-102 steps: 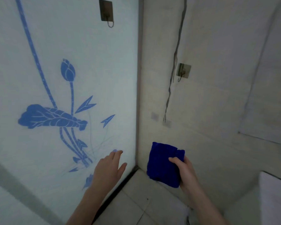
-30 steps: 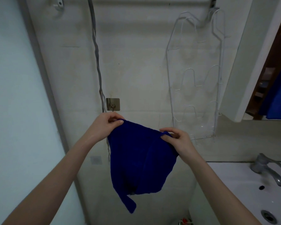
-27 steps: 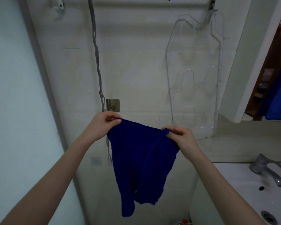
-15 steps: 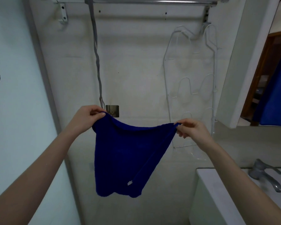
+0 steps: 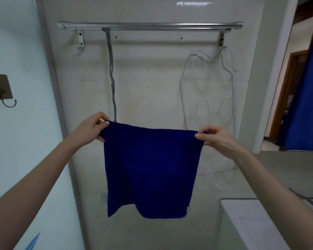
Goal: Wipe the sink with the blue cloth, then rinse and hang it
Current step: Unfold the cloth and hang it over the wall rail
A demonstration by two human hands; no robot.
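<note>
Blue cloth [image 5: 150, 170]: spread flat and hanging, held up before the pale tiled wall [image 5: 148, 83], below the towel rail [image 5: 148, 26]. Left hand [image 5: 90, 130]: grip pinching the cloth's upper left corner. Right hand [image 5: 219, 139]: grip pinching the upper right corner. Grey strap [image 5: 111, 69] hangs from the rail; white wire rack [image 5: 208, 109] at its right end. Adhesive hook [image 5: 0, 91] on the left panel. White sink edge [image 5: 242, 213] at lower right.

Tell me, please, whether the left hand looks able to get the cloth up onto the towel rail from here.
Probably yes: the left hand pinches a top corner of the cloth, and only bare wall separates it from the towel rail above.
</note>
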